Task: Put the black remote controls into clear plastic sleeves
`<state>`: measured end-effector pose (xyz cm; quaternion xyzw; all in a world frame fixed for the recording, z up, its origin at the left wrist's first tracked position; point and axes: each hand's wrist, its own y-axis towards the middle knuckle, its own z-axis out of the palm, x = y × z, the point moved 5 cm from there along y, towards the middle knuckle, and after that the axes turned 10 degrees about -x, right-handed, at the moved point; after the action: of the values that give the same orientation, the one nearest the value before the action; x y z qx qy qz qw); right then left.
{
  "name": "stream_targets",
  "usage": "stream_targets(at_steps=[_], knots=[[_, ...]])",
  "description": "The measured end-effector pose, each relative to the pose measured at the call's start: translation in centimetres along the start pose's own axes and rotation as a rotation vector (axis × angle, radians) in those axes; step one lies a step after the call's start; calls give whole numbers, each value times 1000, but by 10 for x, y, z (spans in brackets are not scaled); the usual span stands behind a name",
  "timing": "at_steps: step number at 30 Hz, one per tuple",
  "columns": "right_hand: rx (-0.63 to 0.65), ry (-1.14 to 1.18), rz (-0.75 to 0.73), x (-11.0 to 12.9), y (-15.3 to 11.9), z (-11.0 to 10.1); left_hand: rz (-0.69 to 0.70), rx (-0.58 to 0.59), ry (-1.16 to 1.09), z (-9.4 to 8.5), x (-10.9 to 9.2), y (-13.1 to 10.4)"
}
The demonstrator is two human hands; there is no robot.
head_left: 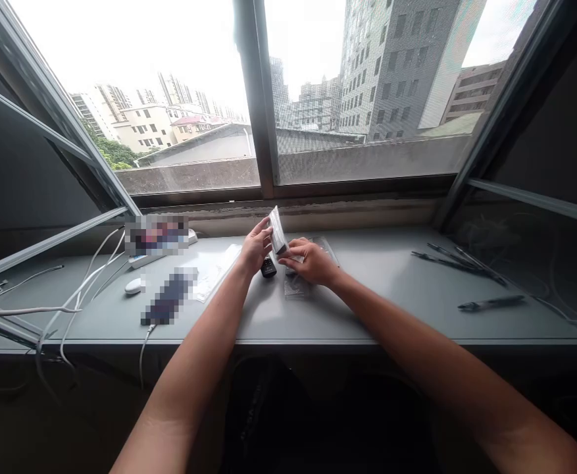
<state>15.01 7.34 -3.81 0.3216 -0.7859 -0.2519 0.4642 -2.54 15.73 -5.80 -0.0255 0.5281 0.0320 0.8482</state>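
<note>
Both hands meet over the middle of the grey desk [367, 322], around a small clear-wrapped packet [277, 230] with a dark lower end. My left hand [257, 247] holds the packet's left side between its fingers. At the lower right end, my right hand [312, 261] pinches it with thumb and fingers. The packet is tilted up above the desk. Beneath the hands lies a black remote-like object [268, 267], partly covered by my left hand. Clear plastic bags [297, 288] lie under and behind my right hand; their contents are unclear.
At left are a blurred-out dark device [170, 297] on a cable, a white mouse [133, 286], a white power strip [162, 252], white cables [88, 280] and a white sheet [215, 273]. Several dark pens [458, 260] lie at right. A window frame [261, 99] stands behind.
</note>
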Motion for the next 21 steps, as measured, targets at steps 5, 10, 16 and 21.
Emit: stream_targets(at_steps=[5, 10, 16, 21], knots=[[14, -63, -187, 10, -1, 0, -21, 85, 4, 8, -2, -7], [-3, -103, -261, 13, -1, -5, -60, 175, 12, 18, -1, -15], [-48, -182, -264, 9, -3, -8, -71, 331, -1, 26, -6, -27], [-105, -254, -257, 12, -2, -14, -135, 454, -11, 29, -8, -39]])
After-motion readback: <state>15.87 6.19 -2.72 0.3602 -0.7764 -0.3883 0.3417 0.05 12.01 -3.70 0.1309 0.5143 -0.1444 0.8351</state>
